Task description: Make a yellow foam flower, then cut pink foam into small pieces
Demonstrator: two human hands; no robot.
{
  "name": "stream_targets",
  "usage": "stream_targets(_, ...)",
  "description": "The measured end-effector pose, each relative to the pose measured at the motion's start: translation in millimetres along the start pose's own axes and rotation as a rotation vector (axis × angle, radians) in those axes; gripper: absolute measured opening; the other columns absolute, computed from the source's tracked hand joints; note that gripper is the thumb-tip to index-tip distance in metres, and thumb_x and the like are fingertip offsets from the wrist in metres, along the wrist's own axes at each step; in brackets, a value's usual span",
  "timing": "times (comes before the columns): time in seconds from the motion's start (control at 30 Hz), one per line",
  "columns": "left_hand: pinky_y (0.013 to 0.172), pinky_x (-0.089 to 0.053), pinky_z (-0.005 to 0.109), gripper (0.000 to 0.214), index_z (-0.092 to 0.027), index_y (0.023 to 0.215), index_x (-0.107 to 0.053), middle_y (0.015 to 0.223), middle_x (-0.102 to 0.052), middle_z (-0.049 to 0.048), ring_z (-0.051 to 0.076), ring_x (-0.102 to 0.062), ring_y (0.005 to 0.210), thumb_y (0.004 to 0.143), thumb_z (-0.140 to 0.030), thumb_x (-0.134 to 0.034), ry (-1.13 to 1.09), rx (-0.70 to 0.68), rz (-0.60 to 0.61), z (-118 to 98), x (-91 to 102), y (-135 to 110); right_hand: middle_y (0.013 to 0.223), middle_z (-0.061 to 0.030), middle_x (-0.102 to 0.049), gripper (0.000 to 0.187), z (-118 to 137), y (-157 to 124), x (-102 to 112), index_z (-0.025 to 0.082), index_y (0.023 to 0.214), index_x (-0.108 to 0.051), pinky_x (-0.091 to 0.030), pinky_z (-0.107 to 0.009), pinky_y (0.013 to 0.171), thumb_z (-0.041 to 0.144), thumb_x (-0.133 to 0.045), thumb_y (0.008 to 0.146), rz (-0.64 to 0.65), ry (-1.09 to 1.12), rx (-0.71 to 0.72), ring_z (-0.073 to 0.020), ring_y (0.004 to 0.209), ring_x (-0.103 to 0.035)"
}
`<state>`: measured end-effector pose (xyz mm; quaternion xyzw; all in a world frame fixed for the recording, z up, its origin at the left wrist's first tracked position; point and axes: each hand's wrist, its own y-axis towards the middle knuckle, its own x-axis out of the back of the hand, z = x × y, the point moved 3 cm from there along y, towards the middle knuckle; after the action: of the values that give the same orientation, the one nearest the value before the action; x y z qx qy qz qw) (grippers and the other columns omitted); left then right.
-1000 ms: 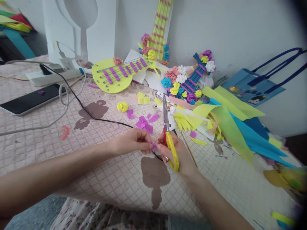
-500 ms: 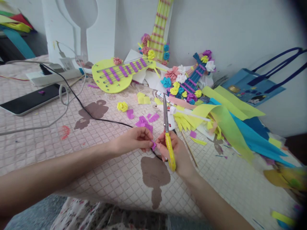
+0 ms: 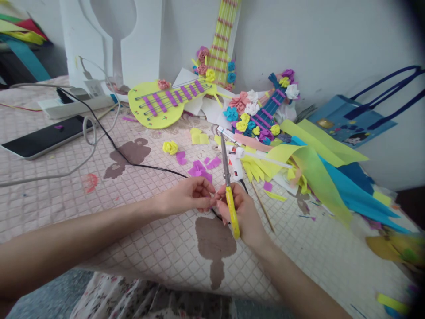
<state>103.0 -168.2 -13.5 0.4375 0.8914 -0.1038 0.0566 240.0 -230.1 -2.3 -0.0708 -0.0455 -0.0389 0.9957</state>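
My left hand [image 3: 195, 196] is closed in a pinch above the near part of the cloth. Its fingertips meet those of my right hand [image 3: 244, 208]. The small purple paper piece seen between them a moment ago is now hidden by the fingers. Scissors [image 3: 229, 201] with a yellow handle rest in my right hand, blades shut and pointing away from me. Purple paper scraps [image 3: 199, 170] lie just beyond my left hand, with a yellow paper flower [image 3: 170, 147] to their left. A white glue gun [image 3: 237, 166] lies beyond my right hand.
A black cable [image 3: 146, 166] passes under my hands. At left lies a phone [image 3: 46, 136] near a power strip [image 3: 76, 105]. Decorated paper guitars [image 3: 159, 104] stand at the back. Yellow and blue paper sheets [image 3: 323, 177], a wooden stick [image 3: 263, 207] and a blue bag [image 3: 352, 119] are at right.
My fingertips have come together, and the purple piece between them has gone out of sight. The scissors in my right hand have tipped slightly left, uncovering more of the glue gun.
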Motion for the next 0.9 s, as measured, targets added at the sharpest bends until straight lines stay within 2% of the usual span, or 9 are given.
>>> stream_targets(0.17, 0.064, -0.048, 0.025, 0.024, -0.013, 0.093, -0.051, 0.076, -0.062, 0.0009, 0.01, -0.059, 0.064, 0.073, -0.017, -0.065, -0.023, 0.006, -0.006, 0, 4.3, -1, 0.075, 0.0033, -0.056, 0.031, 2, 3, 2, 0.021, 0.081, -0.048, -0.038, -0.02, 0.038, 0.028, -0.072, 0.062, -0.049, 0.045, 0.012, -0.0056, 0.046, -0.042)
stream_targets(0.3, 0.064, -0.048, 0.026, 0.024, -0.013, 0.093, -0.049, 0.076, -0.061, 0.0004, 0.01, -0.058, 0.064, 0.073, -0.014, -0.062, -0.023, 0.014, -0.021, 1, 5.0, 0, 0.07, 0.0051, -0.055, 0.03, -2, 4, 3, 0.021, 0.08, -0.05, -0.037, -0.02, 0.036, 0.026, -0.073, 0.062, -0.065, 0.085, -0.029, -0.0058, 0.043, -0.043)
stream_targets(0.47, 0.062, -0.046, 0.024, 0.014, -0.015, 0.08, -0.048, 0.068, -0.057, -0.0026, 0.009, -0.055, 0.062, 0.074, -0.014, -0.061, -0.001, -0.102, -0.021, -1, 5.9, 0, 0.069, 0.0076, -0.054, 0.028, -9, 5, 5, 0.021, 0.081, -0.05, -0.036, -0.019, 0.035, 0.03, -0.071, 0.065, -0.059, 0.173, -0.085, -0.0032, 0.038, -0.042)
stream_targets(0.57, 0.064, -0.044, 0.022, 0.004, -0.012, 0.073, -0.055, 0.068, -0.057, -0.001, 0.008, -0.054, 0.064, 0.076, -0.011, -0.057, 0.164, -0.158, -0.008, -6, 6.2, -1, 0.067, 0.0086, -0.053, 0.03, -12, 6, 7, 0.021, 0.083, -0.051, -0.036, -0.019, 0.036, 0.031, -0.072, 0.065, -0.05, 0.209, -0.111, -0.0026, 0.036, -0.042)
stream_targets(0.67, 0.069, -0.045, 0.024, 0.013, -0.011, 0.079, -0.062, 0.076, -0.063, 0.0026, 0.01, -0.057, 0.072, 0.075, -0.004, -0.051, 0.362, -0.191, -0.047, -12, 6.7, -2, 0.065, 0.0095, -0.053, 0.029, -12, 6, 7, 0.021, 0.083, -0.05, -0.036, -0.019, 0.036, 0.03, -0.072, 0.066, -0.045, 0.227, -0.12, -0.0022, 0.035, -0.041)
stream_targets(0.77, 0.073, -0.047, 0.025, 0.023, -0.011, 0.085, -0.062, 0.082, -0.065, 0.003, 0.012, -0.059, 0.076, 0.072, 0.001, -0.048, 0.472, -0.253, -0.083, -15, 5.8, -4, 0.068, 0.009, -0.053, 0.028, -13, 6, 6, 0.021, 0.083, -0.051, -0.036, -0.018, 0.036, 0.029, -0.072, 0.066, -0.04, 0.237, -0.124, -0.0019, 0.036, -0.041)
stream_targets(0.9, 0.071, -0.046, 0.022, 0.018, -0.014, 0.084, -0.061, 0.082, -0.063, 0.0006, 0.01, -0.058, 0.074, 0.073, -0.001, -0.053, 0.607, -0.374, -0.111, -17, 2.8, -6, 0.068, 0.0085, -0.053, 0.027, -15, 7, 4, 0.02, 0.082, -0.051, -0.034, -0.018, 0.033, 0.029, -0.071, 0.067, -0.014, 0.233, -0.123, -0.0015, 0.035, -0.039)
